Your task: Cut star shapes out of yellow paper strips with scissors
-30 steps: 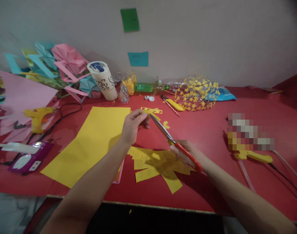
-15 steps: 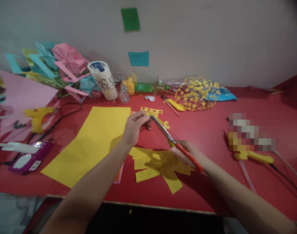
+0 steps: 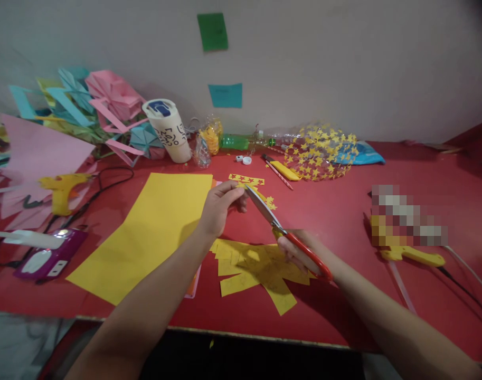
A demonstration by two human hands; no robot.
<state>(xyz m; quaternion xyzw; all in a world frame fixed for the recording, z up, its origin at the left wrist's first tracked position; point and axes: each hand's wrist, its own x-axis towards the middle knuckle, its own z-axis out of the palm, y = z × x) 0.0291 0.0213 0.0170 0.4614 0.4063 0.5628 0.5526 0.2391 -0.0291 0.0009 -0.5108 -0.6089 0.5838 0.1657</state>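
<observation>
My left hand (image 3: 224, 205) pinches a small piece of yellow paper (image 3: 241, 185) between thumb and fingertips; its exact shape is too small to make out. Red-handled scissors (image 3: 309, 252) are in my right hand (image 3: 298, 249), their blades pointing up and left, with the tips at the pinched paper. Just beyond the blades lie small cut yellow stars (image 3: 270, 202) and a yellow strip with star-shaped holes (image 3: 246, 179). Several yellow paper strips (image 3: 256, 266) spread below my hands. A large yellow sheet (image 3: 145, 227) lies to the left, partly behind my left forearm.
At the back stand a white tumbler (image 3: 169, 132), a green bottle (image 3: 235, 141) and a star-covered clear ball (image 3: 322, 152). Yellow glue guns lie at left (image 3: 60, 192) and right (image 3: 413, 256), with cords. A purple power box (image 3: 50, 256) sits at the left front. Folded paper shapes (image 3: 114, 100) pile up behind.
Almost nothing differs. The scissors and my right hand have shifted very slightly, with the tips still at the paper in my left hand.
</observation>
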